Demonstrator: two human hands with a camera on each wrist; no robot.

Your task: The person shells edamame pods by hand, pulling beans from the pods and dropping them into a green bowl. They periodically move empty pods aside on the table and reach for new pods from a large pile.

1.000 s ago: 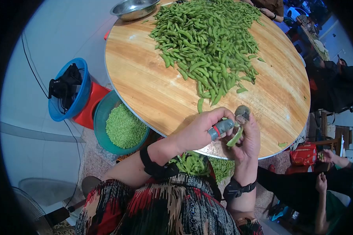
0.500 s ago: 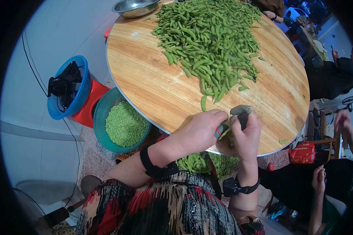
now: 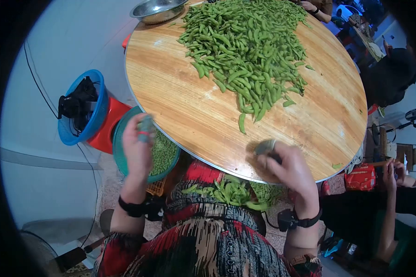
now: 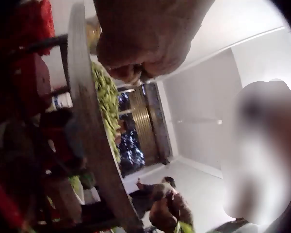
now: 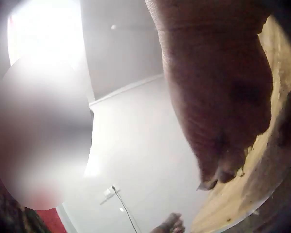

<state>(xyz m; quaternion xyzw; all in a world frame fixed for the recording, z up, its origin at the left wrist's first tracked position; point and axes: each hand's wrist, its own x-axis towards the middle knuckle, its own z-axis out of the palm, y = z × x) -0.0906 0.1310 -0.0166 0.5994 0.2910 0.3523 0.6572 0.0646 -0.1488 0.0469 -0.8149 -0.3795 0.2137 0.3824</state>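
My left hand (image 3: 139, 150) is over the teal basin (image 3: 119, 154) of shelled green beans (image 3: 164, 154). A grey finger cover with a red band is on one of its digits. The palm side is hidden, so I cannot tell whether beans are in it. My right hand (image 3: 289, 166) is above the near edge of the round wooden table (image 3: 171, 92), fingers loosely curled, no pod showing between them; it also wears a grey cover (image 3: 265, 147). Green pods (image 3: 231, 191) lie on the lap, one (image 3: 256, 205) at their right end.
A large heap of green bean pods (image 3: 245, 51) covers the table's far middle. A metal bowl (image 3: 157, 11) sits at the far left edge. Left of the table, a blue basin (image 3: 101, 92) with black gear stands by a red stool (image 3: 108, 122). Other people sit at the right.
My hands worked together on a pod, then parted. The left hand moved left to over the teal basin; the right stayed near the table edge, and the pod is gone from between them.
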